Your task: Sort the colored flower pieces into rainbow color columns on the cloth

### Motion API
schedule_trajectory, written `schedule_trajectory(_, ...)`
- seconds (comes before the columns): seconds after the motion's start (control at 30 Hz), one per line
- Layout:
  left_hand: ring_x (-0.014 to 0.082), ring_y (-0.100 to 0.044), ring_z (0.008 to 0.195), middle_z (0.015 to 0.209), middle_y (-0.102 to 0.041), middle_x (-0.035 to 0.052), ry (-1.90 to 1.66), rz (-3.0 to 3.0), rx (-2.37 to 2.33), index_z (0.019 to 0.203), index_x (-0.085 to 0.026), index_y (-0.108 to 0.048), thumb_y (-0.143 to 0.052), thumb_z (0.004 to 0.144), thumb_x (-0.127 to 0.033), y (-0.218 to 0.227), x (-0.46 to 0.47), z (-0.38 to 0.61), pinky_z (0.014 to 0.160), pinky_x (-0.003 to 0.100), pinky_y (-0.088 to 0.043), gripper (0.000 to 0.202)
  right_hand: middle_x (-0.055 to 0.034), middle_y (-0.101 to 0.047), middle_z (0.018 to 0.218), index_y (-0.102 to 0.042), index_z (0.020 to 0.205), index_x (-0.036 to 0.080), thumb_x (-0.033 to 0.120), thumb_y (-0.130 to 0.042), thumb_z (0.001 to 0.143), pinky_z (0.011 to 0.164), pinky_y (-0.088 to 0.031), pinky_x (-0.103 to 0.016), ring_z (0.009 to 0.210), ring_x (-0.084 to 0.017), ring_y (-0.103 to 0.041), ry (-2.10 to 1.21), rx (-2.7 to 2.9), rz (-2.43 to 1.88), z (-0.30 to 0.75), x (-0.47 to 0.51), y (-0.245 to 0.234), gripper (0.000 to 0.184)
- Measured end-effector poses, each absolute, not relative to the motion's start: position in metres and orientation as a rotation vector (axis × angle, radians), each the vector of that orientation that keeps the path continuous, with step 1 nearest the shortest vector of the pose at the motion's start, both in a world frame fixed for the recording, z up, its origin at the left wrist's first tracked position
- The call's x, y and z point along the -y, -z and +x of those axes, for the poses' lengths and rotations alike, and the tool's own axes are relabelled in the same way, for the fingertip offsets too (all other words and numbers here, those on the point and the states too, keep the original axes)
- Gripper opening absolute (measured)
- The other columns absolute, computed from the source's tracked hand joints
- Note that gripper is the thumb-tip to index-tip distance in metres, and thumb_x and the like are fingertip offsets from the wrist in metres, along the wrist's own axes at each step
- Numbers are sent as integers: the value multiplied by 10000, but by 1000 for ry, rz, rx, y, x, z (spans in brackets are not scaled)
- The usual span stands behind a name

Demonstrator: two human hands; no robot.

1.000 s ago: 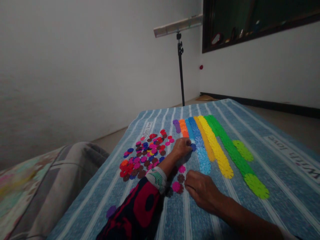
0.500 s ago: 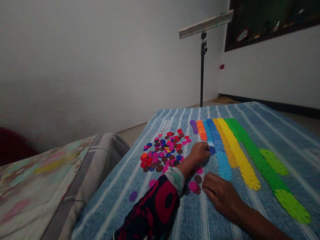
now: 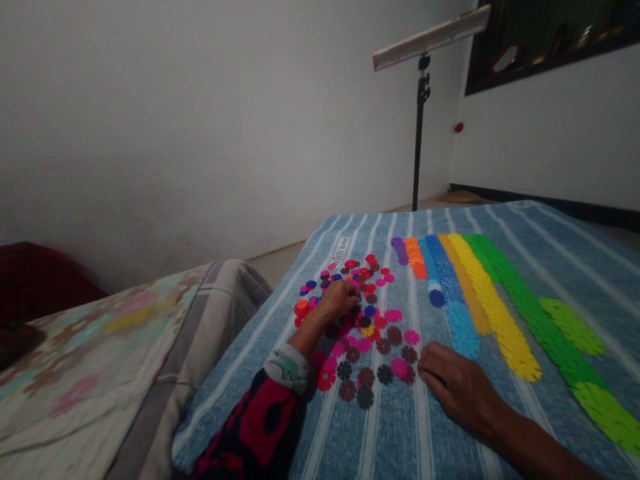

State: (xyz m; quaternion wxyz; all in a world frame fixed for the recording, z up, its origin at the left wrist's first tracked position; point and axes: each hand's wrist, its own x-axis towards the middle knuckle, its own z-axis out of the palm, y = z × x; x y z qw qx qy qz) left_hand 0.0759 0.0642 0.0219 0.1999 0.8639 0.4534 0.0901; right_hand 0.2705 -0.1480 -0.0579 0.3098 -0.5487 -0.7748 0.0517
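My left hand is over a loose pile of small notched plastic discs in pink, red, brown, dark blue and black. Its fingers are pinched together, and whatever they may hold is hidden. My right hand rests on the cloth right of the pile with its fingers curled closed; I cannot see inside it. A dark blue disc lies at the near end of a short blue row. Overlapping rows of discs stretch to its right, among them a yellow row and a green row.
Blue striped cloth covers the surface under the discs. At the left stands a second surface with a flowered cover. A lamp on a black stand rises beyond the far edge, near the white wall.
My left hand has moved left from the dark blue disc to the loose pile, leaving that disc by the blue row. The right hand stays closed on the cloth. The view has shifted slightly.
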Motion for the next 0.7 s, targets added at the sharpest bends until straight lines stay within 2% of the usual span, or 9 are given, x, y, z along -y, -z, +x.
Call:
schedule_trajectory(0.17,103,-502,568,589,-583,-23,-226,2395,-1226,690,-137,-693,-581,714,-136,-15,-60,70,551,208,-345,115,-28,-564,764,-550,756,192,161,-387,964,639,-433,-276,712,-162,-586,-164,2046,-1443,272,149,55,266)
schedule_trajectory(0.37,106,-505,586,587,-589,-19,-208,2361,-1218,669,-144,-688,-556,720,-131,-8,-55,77,574,209,-357,142,-33,-577,782,-573,767,191,169,-399,968,660,-441,-279,732,-166,-594,-202,2036,-1444,273,150,55,267)
schedule_trajectory(0.7,108,-539,631,692,-640,-2,-160,2397,-1172,756,-145,-709,-603,731,-173,-7,-52,70,620,214,-391,113,-26,-585,776,-588,777,200,176,-408,961,659,-442,-273,724,-159,-593,-204,2026,-1439,274,152,52,258)
